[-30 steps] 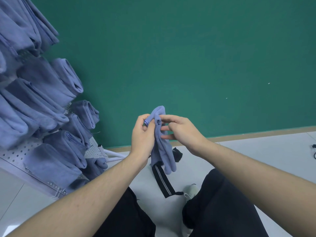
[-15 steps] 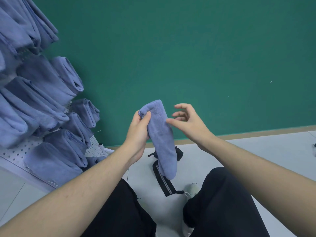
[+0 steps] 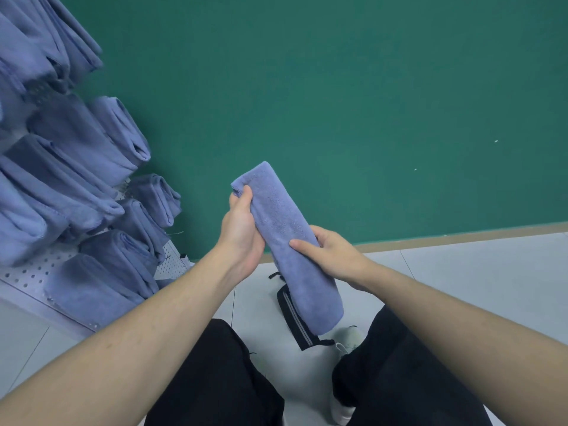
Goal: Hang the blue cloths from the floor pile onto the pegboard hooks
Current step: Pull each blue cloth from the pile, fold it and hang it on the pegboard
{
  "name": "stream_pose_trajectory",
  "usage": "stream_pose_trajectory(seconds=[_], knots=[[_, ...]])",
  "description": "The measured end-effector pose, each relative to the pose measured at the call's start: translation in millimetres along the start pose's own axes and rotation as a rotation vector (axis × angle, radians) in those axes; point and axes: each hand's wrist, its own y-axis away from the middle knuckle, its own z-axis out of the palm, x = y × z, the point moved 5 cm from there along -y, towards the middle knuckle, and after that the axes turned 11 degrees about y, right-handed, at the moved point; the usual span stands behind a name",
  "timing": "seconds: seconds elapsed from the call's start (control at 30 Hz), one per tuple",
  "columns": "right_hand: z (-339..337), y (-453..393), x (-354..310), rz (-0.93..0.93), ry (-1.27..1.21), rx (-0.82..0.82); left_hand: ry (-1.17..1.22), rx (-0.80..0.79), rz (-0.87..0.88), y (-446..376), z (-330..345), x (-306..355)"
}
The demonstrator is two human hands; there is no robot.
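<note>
Left hand [image 3: 242,222] pinches the top corner of the folded blue cloth [image 3: 285,241] while right hand [image 3: 332,256] curls round its middle, likely holding the fold neat midair before hooking it onto the pegboard [image 3: 30,276] beside the already-hung cloths [image 3: 86,186].

head cam: worn on the person's head, single view | faces forward and down over both forearms and the knees | close to the left hand [image 3: 241,233] and right hand [image 3: 333,256] at frame centre | pegboard [image 3: 27,276] at left edge, green wall [image 3: 368,103] ahead, floor [image 3: 476,272] below
</note>
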Motion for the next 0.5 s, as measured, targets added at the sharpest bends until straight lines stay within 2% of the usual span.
stream_pose_trajectory(seconds=[0.3,0.5], knots=[[21.0,-16.1,-3.3,-0.010,0.068,0.075,0.107,0.229,-0.028,-2.3,-23.1,-18.4],[21.6,-34.1,12.9,0.020,0.033,-0.002,0.107,0.294,-0.127,-7.0,-67.4,-29.6]])
